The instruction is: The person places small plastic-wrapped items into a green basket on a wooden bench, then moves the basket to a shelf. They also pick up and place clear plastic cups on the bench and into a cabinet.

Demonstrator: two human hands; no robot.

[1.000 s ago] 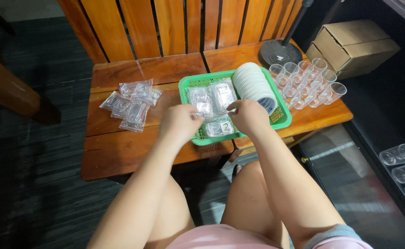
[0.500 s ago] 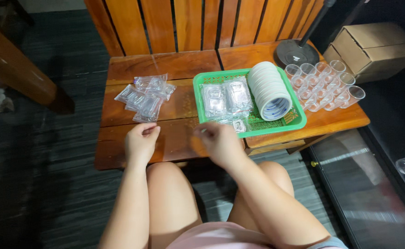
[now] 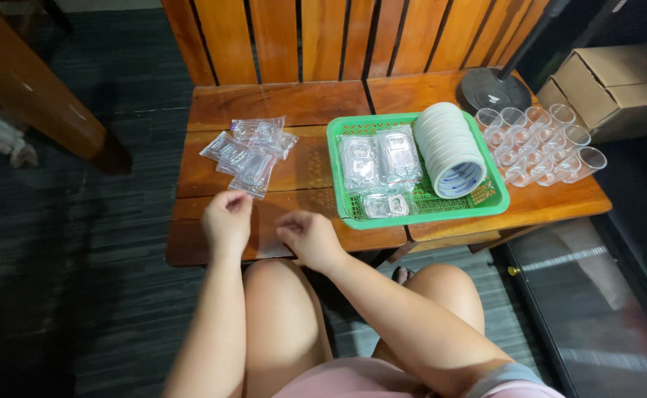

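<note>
My left hand [image 3: 227, 220] and my right hand [image 3: 308, 237] hover over the front edge of the wooden table [image 3: 294, 103], fingers curled. A thin clear plastic bag [image 3: 266, 234] is stretched between them and is only faintly visible. Just beyond my left hand lies a pile of clear plastic bags [image 3: 250, 151]. To the right stands a green tray [image 3: 419, 216] with clear flat packets [image 3: 378, 158] and a lying stack of white round lids [image 3: 449, 149].
Several clear plastic cups [image 3: 537, 144] stand in rows right of the tray. A black round stand base [image 3: 494, 90] sits behind them, with a cardboard box [image 3: 618, 79] further right. A slatted wooden backrest rises behind the table. My bare knees are under the front edge.
My hands came out of the green tray and drew back to the table's front edge. They moved left and now sit closer together, pinching the clear bag.
</note>
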